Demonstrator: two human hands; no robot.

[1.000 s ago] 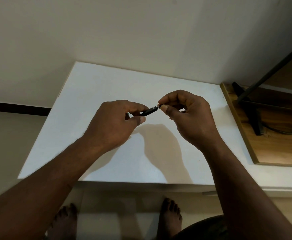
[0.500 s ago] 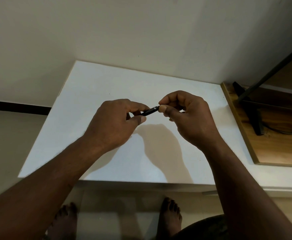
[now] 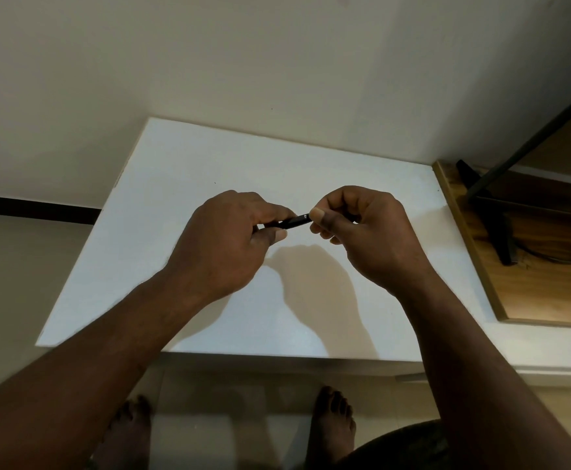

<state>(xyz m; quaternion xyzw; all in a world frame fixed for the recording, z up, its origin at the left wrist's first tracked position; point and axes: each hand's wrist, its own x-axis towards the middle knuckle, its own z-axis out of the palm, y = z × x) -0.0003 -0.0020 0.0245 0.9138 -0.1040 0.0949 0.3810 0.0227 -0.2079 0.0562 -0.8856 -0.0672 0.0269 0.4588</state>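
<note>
- The left hand (image 3: 223,245) is curling its fingers and thumb round one end of a slim black stick (image 3: 296,221), pen-like in shape. The thumb tip is lying just under the stick.
- The right hand (image 3: 368,239) is pinching the other end between the thumb and the bent forefinger, and its remaining fingers are folding in toward the palm.
- The black stick is spanning the narrow gap between the two hands, tilting slightly upward toward the right hand. A small pale mark is showing near that end, too small to read.
- Both hands are hovering above a white surface (image 3: 209,157), and their shadow (image 3: 311,283) is falling on it just beneath them.
- Well to the right of the right hand, a wooden board (image 3: 531,293) is lying against the edge of the surface. It is carrying the foot of a black stand (image 3: 491,215) and a dark cable (image 3: 555,256).
- Below the hands, nearer the person, two bare feet (image 3: 333,425) are standing on the floor.
- Beyond the hands, a pale wall (image 3: 243,62) is rising from the far edge of the surface.
</note>
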